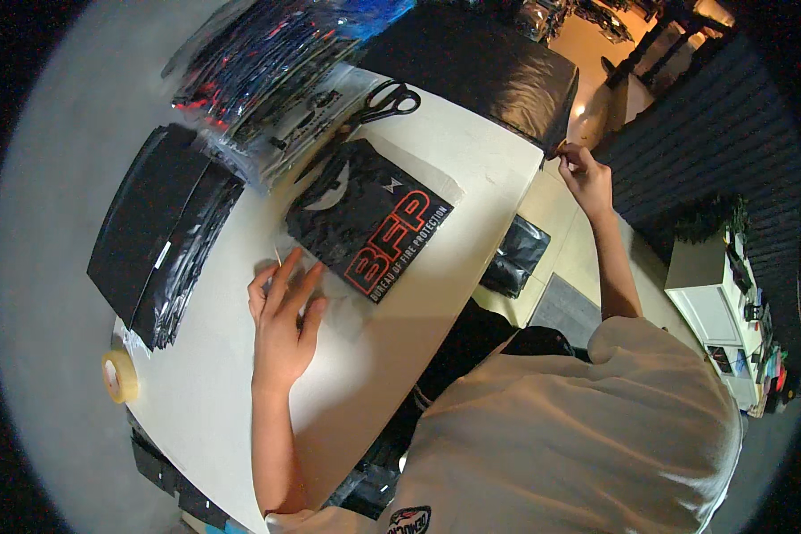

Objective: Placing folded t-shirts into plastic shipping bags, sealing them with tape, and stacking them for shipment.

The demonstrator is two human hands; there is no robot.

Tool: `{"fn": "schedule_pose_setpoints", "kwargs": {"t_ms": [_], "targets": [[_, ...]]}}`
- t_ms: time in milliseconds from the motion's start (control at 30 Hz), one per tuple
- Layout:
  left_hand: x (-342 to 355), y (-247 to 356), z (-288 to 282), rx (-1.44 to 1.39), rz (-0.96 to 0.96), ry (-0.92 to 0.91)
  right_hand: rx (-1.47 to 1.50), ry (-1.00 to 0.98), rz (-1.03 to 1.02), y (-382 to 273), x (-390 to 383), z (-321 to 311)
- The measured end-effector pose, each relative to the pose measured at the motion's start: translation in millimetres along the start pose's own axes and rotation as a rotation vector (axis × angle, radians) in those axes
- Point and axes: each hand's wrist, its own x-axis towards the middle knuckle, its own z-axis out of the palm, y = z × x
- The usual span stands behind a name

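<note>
A folded black T-shirt (369, 222) with red and white print lies on the table in what looks like a clear plastic bag. My left hand (285, 311) rests by its near left edge, fingers spread, the fingertips at or beside the plastic. Out past the table's far right corner, my right hand (587, 182) is raised with thumb and fingers pinched together. Whatever sits in that pinch is too small to make out. Just left of those fingertips is the corner of a large black plastic-wrapped bundle (525, 84).
Black scissors (392, 102) lie beyond the shirt, next to a tall pile of bagged garments (276, 80). A stack of black packages (165, 231) and a roll of clear tape (120, 376) line the left side of the white table (356, 356). Another black package (516, 254) sits below the right edge.
</note>
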Motion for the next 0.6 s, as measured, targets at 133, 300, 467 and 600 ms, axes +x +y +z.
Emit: {"fn": "schedule_pose_setpoints", "kwargs": {"t_ms": [133, 300, 467, 600], "targets": [[0.4, -0.1, -1.2, -0.004, 0.003, 0.001, -0.043, -0.040, -0.005, 3.2, -1.1, -5.5], [1.3, 0.5, -0.6, 0.001, 0.013, 0.001, -0.227, -0.159, 0.012, 9.9, -0.8, -15.2], [0.6, 0.0, -0.9, -0.005, 0.009, 0.002, -0.184, -0.246, 0.048, 5.2, 14.0, -25.8], [-0.8, -2.9, 0.9, -0.008, 0.006, 0.016, -0.117, -0.400, 0.084, -5.5, 37.8, -41.7]]}}
